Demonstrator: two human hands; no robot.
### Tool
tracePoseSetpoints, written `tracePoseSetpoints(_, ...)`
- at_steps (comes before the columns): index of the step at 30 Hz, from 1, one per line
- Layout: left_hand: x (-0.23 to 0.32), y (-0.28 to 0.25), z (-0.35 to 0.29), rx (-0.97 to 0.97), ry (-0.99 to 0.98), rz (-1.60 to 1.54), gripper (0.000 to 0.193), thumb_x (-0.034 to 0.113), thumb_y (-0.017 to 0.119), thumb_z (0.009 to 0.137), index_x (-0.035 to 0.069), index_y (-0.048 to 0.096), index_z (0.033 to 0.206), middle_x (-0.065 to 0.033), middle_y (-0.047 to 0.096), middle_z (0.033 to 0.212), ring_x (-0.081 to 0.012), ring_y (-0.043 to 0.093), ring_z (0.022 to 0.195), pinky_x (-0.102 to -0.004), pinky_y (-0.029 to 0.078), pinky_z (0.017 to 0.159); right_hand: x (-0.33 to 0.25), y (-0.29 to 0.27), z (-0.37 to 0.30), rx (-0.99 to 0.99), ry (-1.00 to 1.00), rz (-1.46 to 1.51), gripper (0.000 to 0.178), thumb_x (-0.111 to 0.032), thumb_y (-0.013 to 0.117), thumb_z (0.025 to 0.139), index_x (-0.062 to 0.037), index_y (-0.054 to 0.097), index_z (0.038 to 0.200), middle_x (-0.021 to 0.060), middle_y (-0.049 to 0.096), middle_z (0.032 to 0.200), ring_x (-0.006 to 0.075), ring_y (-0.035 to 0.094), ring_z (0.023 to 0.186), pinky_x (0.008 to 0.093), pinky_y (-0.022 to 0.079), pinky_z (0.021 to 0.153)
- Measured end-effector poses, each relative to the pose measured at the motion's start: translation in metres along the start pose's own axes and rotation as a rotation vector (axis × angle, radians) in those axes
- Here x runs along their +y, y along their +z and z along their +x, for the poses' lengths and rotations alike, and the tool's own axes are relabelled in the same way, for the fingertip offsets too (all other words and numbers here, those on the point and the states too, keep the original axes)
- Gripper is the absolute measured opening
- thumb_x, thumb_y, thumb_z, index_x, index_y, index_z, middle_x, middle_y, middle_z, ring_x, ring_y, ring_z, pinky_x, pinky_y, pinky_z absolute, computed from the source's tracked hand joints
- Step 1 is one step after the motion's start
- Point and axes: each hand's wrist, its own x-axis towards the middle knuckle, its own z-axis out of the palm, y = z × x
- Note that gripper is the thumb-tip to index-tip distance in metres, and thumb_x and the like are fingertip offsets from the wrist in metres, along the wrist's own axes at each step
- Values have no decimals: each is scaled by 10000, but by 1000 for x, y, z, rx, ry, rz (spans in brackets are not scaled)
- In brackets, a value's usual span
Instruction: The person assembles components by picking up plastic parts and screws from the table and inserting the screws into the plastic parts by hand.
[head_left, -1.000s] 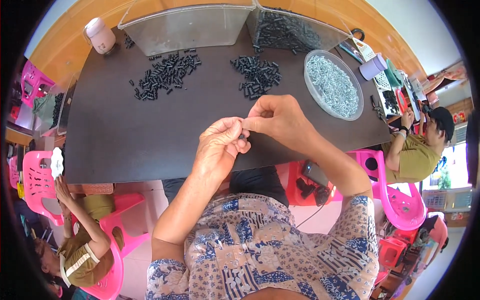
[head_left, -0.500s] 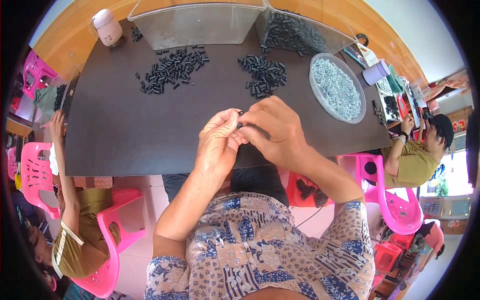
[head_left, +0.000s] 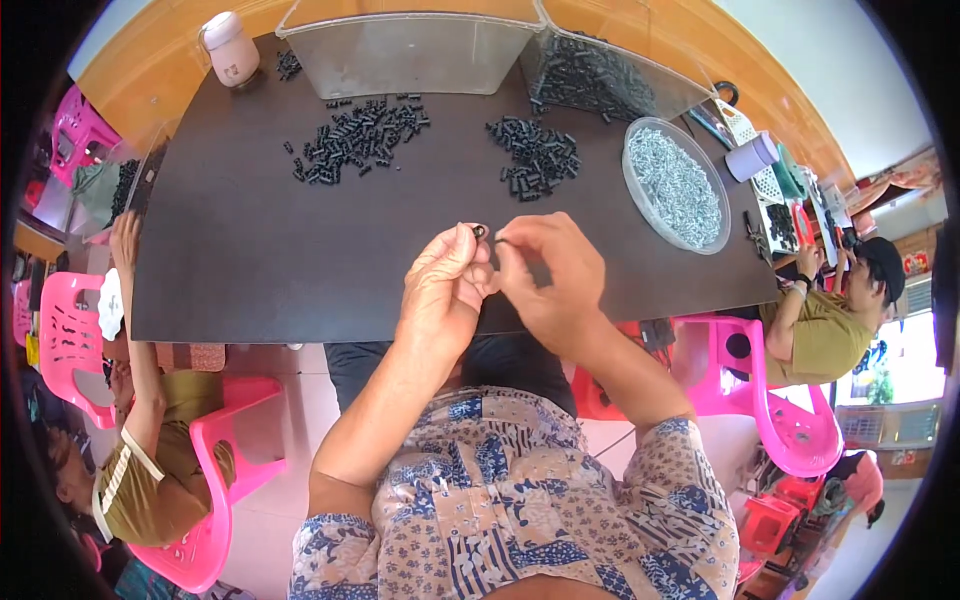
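Over the near part of the table, my left hand [head_left: 438, 275] pinches a small black tubular piece [head_left: 480, 232] between thumb and fingers, its round, holed end showing. My right hand [head_left: 560, 275] is just to the right, thumb and forefinger closed on a tiny dark bit [head_left: 502, 240], too small to name. A narrow gap separates the two hands' fingertips. Beyond them lie two loose piles of short black tubular pieces, the left pile [head_left: 360, 140] and the right pile [head_left: 540, 155]. At the right, a clear round tub [head_left: 637, 200] holds many small silvery metal pieces [head_left: 677, 185].
Along the far edge stand a translucent bin [head_left: 410, 65] and another bin of black pieces [head_left: 595, 75]. A pink flask [head_left: 230, 50] is far left, a lilac cup [head_left: 752, 157] far right. Co-workers sit left [head_left: 180, 470] and right [head_left: 825, 335], near pink chairs [head_left: 795, 420].
My right hand has drawn slightly right and down, away from my left fingertips. The black piece's end now shows. The whole view has shifted slightly.
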Motion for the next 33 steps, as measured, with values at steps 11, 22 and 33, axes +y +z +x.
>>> tracePoseSetpoints(11,0,-6,-6,-165,-18,-83,150,148,585,879,16,590,950,-60,605,763,-127,531,642,-282,439,636,-6,-5,1,-151,115,109,139,32,623,729,-16,593,856,113,601,818,269,586,734,337,470,629)
tracePoseSetpoints(22,4,-2,-15,-127,-8,43,149,88,579,875,3,590,997,-76,595,773,-128,530,624,-272,432,604,-1,-3,-1,-143,282,286,93,11,606,780,2,610,872,108,595,775,215,591,711,294,463,611)
tracePoseSetpoints(33,8,-1,-24,-79,16,195,162,57,602,852,-38,578,982,-146,635,831,-168,603,636,-272,478,556,2,-6,3,-194,232,242,95,20,610,760,-10,608,851,95,590,764,240,571,719,323,456,640)
